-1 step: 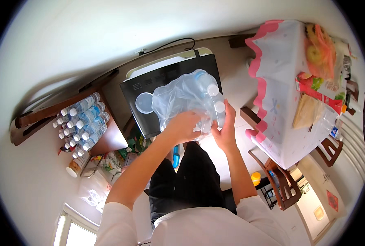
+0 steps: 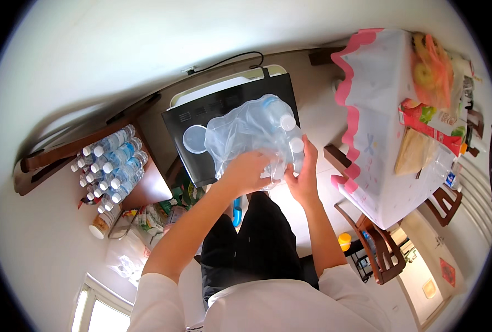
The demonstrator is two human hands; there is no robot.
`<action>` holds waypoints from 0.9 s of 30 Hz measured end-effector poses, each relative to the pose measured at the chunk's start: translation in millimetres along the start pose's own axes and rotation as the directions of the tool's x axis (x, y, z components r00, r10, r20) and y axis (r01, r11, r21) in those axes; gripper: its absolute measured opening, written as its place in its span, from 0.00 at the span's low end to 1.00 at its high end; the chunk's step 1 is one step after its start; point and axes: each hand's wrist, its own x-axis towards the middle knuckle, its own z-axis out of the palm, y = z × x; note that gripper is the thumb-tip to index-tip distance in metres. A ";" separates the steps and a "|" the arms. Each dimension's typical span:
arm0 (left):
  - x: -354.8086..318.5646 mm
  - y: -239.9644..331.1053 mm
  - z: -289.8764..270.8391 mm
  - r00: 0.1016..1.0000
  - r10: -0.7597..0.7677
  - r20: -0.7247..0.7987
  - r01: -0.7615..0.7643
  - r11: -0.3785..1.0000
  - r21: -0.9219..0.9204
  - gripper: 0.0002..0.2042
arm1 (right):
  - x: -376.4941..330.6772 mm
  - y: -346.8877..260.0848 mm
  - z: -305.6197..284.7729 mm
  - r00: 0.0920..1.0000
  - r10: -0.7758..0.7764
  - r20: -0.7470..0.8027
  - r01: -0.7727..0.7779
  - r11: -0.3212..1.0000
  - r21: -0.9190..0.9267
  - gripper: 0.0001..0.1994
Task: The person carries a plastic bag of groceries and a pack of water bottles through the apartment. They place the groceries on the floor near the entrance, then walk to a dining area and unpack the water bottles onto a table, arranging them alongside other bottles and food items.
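1. Clear plastic wrap [image 2: 232, 133], thin and loosely folded, could have torn or slipped, spilling a white-capped bottle [image 2: 297, 151] off the black cabinet top [image 2: 282, 88].
2. It lay above that top, touching the left hand [image 2: 247, 172], grip untellable; the right hand [image 2: 304, 176] was clamped on the bottle at its right edge.

Black appliance top [image 2: 199, 169], round pale disc [image 2: 194, 139], brown chair seat [image 2: 155, 188], water bottles [image 2: 121, 156]

The plastic bag [image 2: 232, 135] looks glossy, the bottle [image 2: 298, 159] smooth plastic, the chair [image 2: 392, 271] polished wood.
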 end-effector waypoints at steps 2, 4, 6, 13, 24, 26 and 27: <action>-6.1 -3.6 4.1 0.994 0.014 -0.105 -0.011 1.000 0.026 0.26 | 1.7 -2.8 2.9 1.000 0.015 -0.002 -0.015 1.000 0.006 0.41; -15.3 -3.3 3.1 0.980 -0.006 -0.201 0.019 0.998 0.062 0.27 | 2.4 -3.8 2.7 0.999 0.033 0.010 -0.033 0.999 0.007 0.41; -27.1 -1.6 2.0 0.973 -0.035 -0.230 0.075 0.983 0.169 0.26 | 1.9 -5.8 3.0 0.999 0.044 0.019 -0.044 0.999 -0.003 0.41; -94.1 44.5 -50.3 0.870 -0.006 -0.493 0.017 1.000 0.018 0.23 | 1.1 -11.3 2.6 0.997 0.071 0.037 -0.070 0.997 -0.039 0.40; -250.3 94.2 -120.5 0.709 -0.025 -0.704 -0.100 0.986 -0.135 0.22 | -1.5 0.7 6.3 0.996 0.085 0.009 -0.086 0.996 0.026 0.39; -283.6 87.0 -116.8 0.620 -0.109 -0.777 0.006 0.991 -0.133 0.21 | -0.2 -6.2 5.7 0.996 0.088 0.021 -0.088 0.996 0.003 0.39; -297.6 80.8 -114.5 0.572 -0.143 -0.808 0.053 0.989 -0.137 0.21 | 0.2 -10.6 3.4 0.995 0.097 0.025 -0.097 0.995 -0.013 0.39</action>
